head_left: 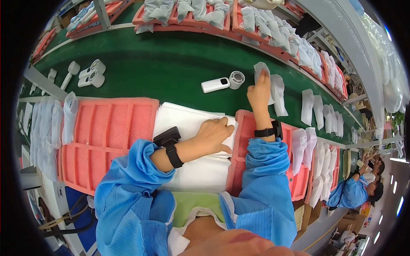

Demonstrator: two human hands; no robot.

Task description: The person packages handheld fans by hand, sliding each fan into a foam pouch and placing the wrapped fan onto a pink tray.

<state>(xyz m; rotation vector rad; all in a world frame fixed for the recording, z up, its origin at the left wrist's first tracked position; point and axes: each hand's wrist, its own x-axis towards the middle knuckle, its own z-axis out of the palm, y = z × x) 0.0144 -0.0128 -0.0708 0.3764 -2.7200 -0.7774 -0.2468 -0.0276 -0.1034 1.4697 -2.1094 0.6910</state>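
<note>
My left hand (215, 135) lies on a stack of thin white bags (198, 175), thumb and fingers apart, nothing visible in its grip. My right hand (259, 91) reaches forward over the green work surface, its fingers closed on a white-bagged item (262, 68); what is inside the bag is hidden. Another bagged item (278, 96) lies just right of that hand. To its left is an unwrapped white handheld fan (215, 85) with a round head and a dark display on its handle.
Pink foam trays with compartments flank the stack, at left (109, 141) and right (243, 141). More white fans (92, 74) lie at far left. Bagged items (307, 106) line the belt's right. Filled pink trays (183, 21) stand along the far side. Co-workers (352, 192) are at right.
</note>
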